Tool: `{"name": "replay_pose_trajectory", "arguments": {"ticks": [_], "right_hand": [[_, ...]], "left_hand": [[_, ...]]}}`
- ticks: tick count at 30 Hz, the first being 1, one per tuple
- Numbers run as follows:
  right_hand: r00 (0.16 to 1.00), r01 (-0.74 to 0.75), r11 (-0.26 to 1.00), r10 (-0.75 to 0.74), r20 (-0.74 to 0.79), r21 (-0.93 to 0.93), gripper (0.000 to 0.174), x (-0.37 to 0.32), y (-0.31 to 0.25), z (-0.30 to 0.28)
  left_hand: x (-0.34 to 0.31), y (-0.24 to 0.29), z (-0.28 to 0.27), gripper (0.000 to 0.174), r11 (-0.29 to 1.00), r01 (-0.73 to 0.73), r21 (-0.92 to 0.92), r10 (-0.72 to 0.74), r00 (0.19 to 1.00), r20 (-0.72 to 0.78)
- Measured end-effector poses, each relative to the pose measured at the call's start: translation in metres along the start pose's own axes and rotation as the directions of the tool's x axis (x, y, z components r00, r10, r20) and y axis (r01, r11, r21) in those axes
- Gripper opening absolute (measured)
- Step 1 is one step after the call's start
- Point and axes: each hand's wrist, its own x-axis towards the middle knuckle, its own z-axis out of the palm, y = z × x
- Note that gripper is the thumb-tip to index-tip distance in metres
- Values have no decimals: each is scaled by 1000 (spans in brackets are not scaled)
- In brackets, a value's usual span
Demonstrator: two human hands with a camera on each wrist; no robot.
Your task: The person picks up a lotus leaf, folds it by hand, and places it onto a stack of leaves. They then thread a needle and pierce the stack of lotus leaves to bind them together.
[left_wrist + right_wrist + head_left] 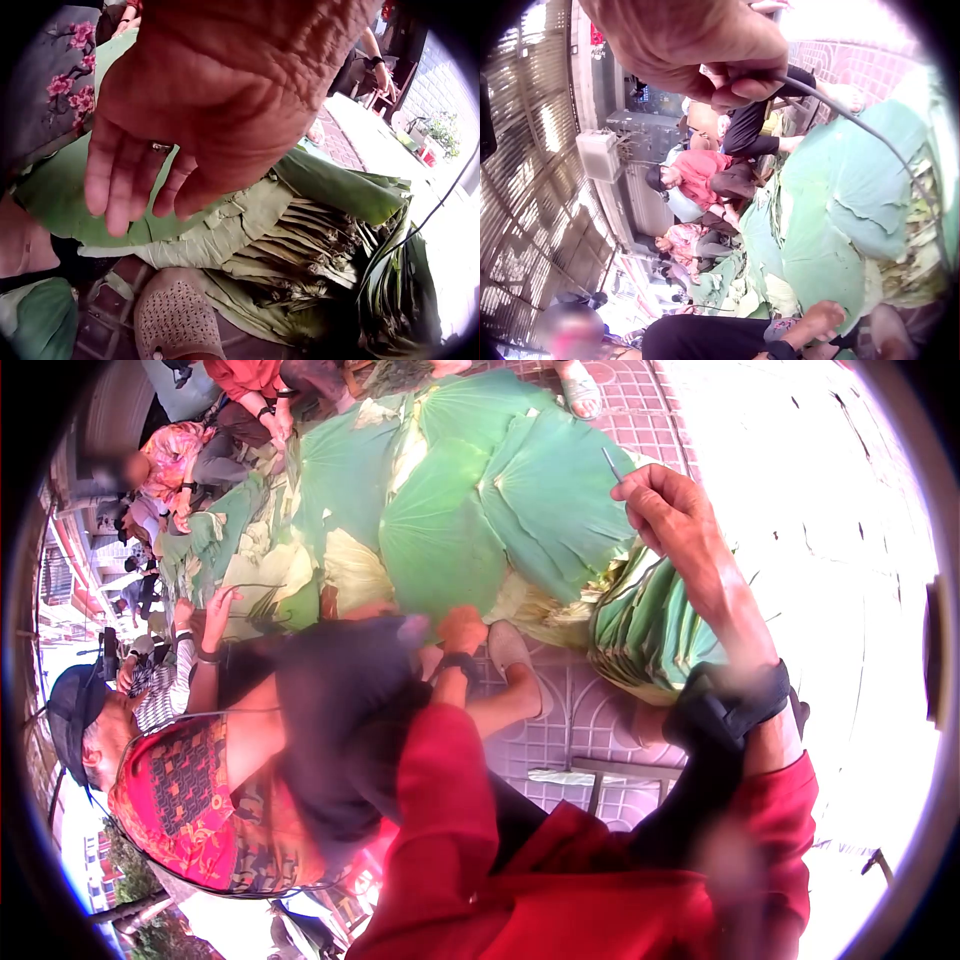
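Large green leaves lie spread and overlapping on the ground. My right hand is raised at their right end, pinching a thin grey needle-like piece; in the right wrist view a dark cord runs from the fingertips of that hand down to the right. My left hand is low at the near edge of the leaves. In the left wrist view its fingers extend loosely over a green leaf, and whether they touch it is unclear. A bundle of folded leaves stands below the right hand.
A person in a patterned red top and dark cap sits close at the left, legs beside mine. More people sit along the far side of the leaves. A light shoe rests on tiled paving beside the bundle.
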Motion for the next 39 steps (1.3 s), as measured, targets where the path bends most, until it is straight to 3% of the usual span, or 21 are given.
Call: {"name": "replay_pose_trajectory", "arguments": {"ticks": [2,5,8,11,14,15,18,21,24,25,26,29,31,33,34,35,36,37,38,39], "right_hand": [[1000,11,1000,-11,16,11,24,0,-2,2],[999,20,1000,-20,33,16,25,-2,0,2],[1000,23,1000,-23,10,16,25,-4,-1,3],[1000,10,1000,-10,2,20,24,-6,-5,3],[1000,5,1000,-5,12,22,23,-6,-5,6],[1000,12,1000,-12,14,17,23,-6,-5,7],[1000,15,1000,-15,11,12,22,-8,-5,6],[1000,10,1000,-10,-3,12,22,-6,-6,5],[1000,8,1000,-8,-5,9,22,-4,-4,6],[1000,0,1000,0,-2,9,22,-4,-5,6],[1000,-9,1000,9,2,9,22,-3,-5,6],[1000,-7,1000,7,-9,-17,21,-4,-5,5],[1000,0,1000,0,-14,-11,21,-8,-1,5],[997,52,999,-51,-49,0,20,-1,-4,1],[997,60,998,-59,-57,16,20,-3,-4,1],[997,71,996,-69,-41,49,19,-7,-11,0],[998,54,998,-53,-37,26,20,-6,-8,-2],[996,69,997,-67,-53,34,18,-6,-9,-1],[998,49,999,-49,-49,9,17,-12,-20,-3],[996,66,997,-64,-60,34,16,-9,-13,-2]], "left_hand": [[6,1,10,23,999,-34,1,34,989,-142],[7,41,-63,24,974,-94,-206,40,966,-254],[20,62,-69,30,907,-228,-355,128,950,-284],[24,87,-46,44,811,-185,-555,86,976,-200],[21,111,-25,61,618,-9,-786,-18,1000,-25],[23,116,-16,74,569,65,-820,-120,993,-4],[25,133,-4,57,628,166,-760,-401,906,-134],[44,124,-6,37,352,272,-895,-261,947,185],[51,150,-44,14,462,44,-886,-241,967,-78],[52,162,-61,14,502,-20,-865,-195,972,-135],[51,175,-76,14,538,-82,-839,-146,971,-188],[41,204,-108,21,540,-90,-837,-139,971,-194],[32,202,-89,33,697,-198,-689,-150,900,-410],[18,197,-71,56,890,52,-453,-262,871,-415],[14,189,-60,63,898,187,-398,-325,893,-313],[14,177,-51,65,846,284,-451,-359,929,-88],[10,168,-55,55,754,330,-568,-350,933,77],[20,153,-25,41,723,80,-686,-174,982,-69],[16,156,-49,28,684,33,-729,-112,992,-60],[17,157,-45,20,650,-242,-720,-12,945,-328]]}}
